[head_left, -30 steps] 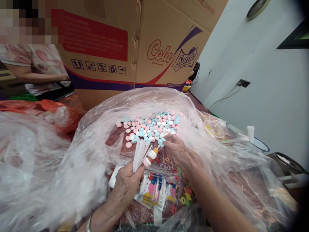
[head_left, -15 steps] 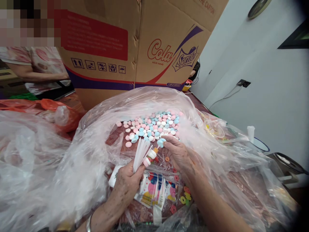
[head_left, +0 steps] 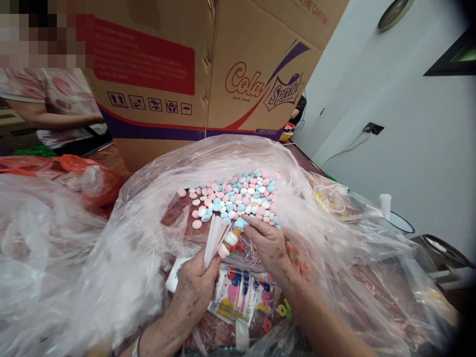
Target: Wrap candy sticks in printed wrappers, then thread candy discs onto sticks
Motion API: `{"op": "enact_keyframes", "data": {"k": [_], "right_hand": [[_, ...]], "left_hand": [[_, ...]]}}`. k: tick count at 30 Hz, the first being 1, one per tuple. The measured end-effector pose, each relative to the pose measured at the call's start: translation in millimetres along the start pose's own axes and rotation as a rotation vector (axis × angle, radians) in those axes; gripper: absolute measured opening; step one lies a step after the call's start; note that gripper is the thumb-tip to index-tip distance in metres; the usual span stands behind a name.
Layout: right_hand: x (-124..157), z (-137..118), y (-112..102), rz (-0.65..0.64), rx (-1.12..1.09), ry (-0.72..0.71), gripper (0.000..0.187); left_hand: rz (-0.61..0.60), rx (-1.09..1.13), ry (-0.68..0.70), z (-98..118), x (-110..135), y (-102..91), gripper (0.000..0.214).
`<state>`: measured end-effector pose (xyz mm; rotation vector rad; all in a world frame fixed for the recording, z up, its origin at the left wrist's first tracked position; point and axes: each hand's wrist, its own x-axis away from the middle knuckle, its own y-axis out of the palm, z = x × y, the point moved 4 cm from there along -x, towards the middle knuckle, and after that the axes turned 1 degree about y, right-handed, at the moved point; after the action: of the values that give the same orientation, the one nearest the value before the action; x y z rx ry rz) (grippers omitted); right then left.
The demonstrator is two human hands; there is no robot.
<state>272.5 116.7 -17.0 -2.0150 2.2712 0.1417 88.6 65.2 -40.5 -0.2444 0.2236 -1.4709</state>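
My left hand [head_left: 196, 281] is closed around a bunch of thin white sticks [head_left: 213, 239] and a candy skewer [head_left: 228, 243]. Pink, white, green-red and orange pieces are threaded on that skewer, which leans up to the right. Between the thumb and fingers of my right hand [head_left: 268, 249] is a light blue candy [head_left: 240, 224], right at the skewer's upper end. Whether the stick's tip has entered it I cannot tell. Just beyond my hands lies a spread of pink, white and blue round candies [head_left: 241, 196].
Clear plastic sheeting [head_left: 122, 248] rings the candies. Under my hands are printed packets [head_left: 234, 295] and small ring candies [head_left: 267, 325]. A large carton [head_left: 156, 119] stands behind. Left are a red plastic bag [head_left: 107, 186] and another person [head_left: 55, 106]. A wall [head_left: 394, 168] rises right.
My right hand has moved slightly left and down with the blue candy, bringing it to the skewer's end. The skewer is a little lower and further left.
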Motion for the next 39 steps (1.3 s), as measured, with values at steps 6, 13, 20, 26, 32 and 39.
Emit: {"op": "enact_keyframes", "data": {"k": [6,13,20,26,32,39], "right_hand": [[7,-4,6,-0.014,0.188,-0.23,0.024],[17,-2,14,-0.035,0.282,-0.323,0.028],[28,-15,21,-0.074,0.389,-0.36,0.033],[33,-40,11,-0.005,0.233,-0.28,0.047],[50,-106,-97,0.295,0.155,-0.246,0.042],[56,-80,-245,0.405,1.216,0.038,0.03]], "left_hand": [[-0.009,0.0,0.02,3,0,-2.5,0.034],[0.002,0.018,0.022,2,0,-2.6,0.03],[0.005,0.129,-0.074,0,1,-2.1,0.03],[-0.131,0.35,-0.189,1,4,2.5,0.038],[-0.033,0.549,-0.287,5,4,-6.7,0.05],[-0.043,0.57,-0.213,17,8,-5.4,0.045]]}}
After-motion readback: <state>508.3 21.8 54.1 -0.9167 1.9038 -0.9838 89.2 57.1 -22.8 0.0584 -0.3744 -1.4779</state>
